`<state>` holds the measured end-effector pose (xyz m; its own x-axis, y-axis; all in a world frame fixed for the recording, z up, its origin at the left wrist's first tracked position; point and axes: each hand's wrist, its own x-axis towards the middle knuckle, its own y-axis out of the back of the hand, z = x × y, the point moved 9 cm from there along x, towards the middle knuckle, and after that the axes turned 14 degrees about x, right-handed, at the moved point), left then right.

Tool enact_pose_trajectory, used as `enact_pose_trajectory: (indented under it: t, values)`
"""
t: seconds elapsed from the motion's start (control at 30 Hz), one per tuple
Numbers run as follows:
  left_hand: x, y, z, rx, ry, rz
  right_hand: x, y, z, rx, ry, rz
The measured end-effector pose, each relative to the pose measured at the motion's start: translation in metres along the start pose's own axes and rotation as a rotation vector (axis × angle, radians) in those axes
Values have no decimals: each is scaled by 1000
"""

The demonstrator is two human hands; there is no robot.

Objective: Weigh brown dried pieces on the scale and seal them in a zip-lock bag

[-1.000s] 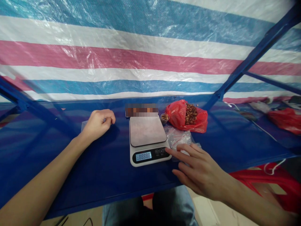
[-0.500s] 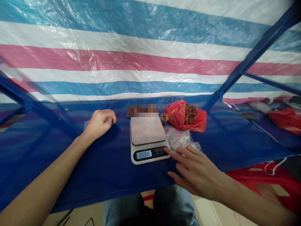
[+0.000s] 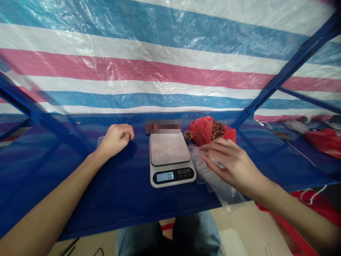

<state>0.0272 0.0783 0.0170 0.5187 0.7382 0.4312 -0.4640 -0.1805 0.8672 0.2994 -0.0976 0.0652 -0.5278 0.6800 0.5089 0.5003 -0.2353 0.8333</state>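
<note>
Well, from the head camera the right hand [image 3: 234,163] has hold of a clear plastic bag [image 3: 217,181] — its curved fingers [image 3: 213,151] pinch the thin film against the thumb, and the lower part of the bag hangs past the front edge of the blue table [image 3: 66,188]. The bag is just beside the right side of a digital kitchen scale [image 3: 170,160]; I cannot tell if they touch. It seems very light and soft, also a little slippery, so it will fold and crumple easily, and the best place to take hold appears to be the upper part, where the fingers are now. It looks transparent and wrinkled, with bright reflections, and one small shiny spot under the fingers is too small to tell. The left hand [image 3: 115,139] rests on the table, loosely curled shut, and seems to hold nothing; a flat piece of clear plastic [image 3: 100,141] lies beside it. The scale display [image 3: 165,176] reads 0.0 — behind the scale are a blurred object [image 3: 163,126] and a small cup [image 3: 188,136] of brown pieces, near a red plastic bag [image 3: 202,131] holding more of them.
</note>
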Motion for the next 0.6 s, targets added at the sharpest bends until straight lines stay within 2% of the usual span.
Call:
enact_pose_trajectory:
  t: [0.13,0.33,0.47,0.6]
  values:
    - [0,-1,0,-1,-6,-5,25,-10,56,59,-144,-12]
    - [-1,0,1,5,-7,5,36,-45,100,110,-298,-46]
    - [0,-2,-1,4,-12,9,40,-44,110,166,-371,-25]
    - [0,-2,-2,2,-44,41,59,-22,92,185,-352,53]
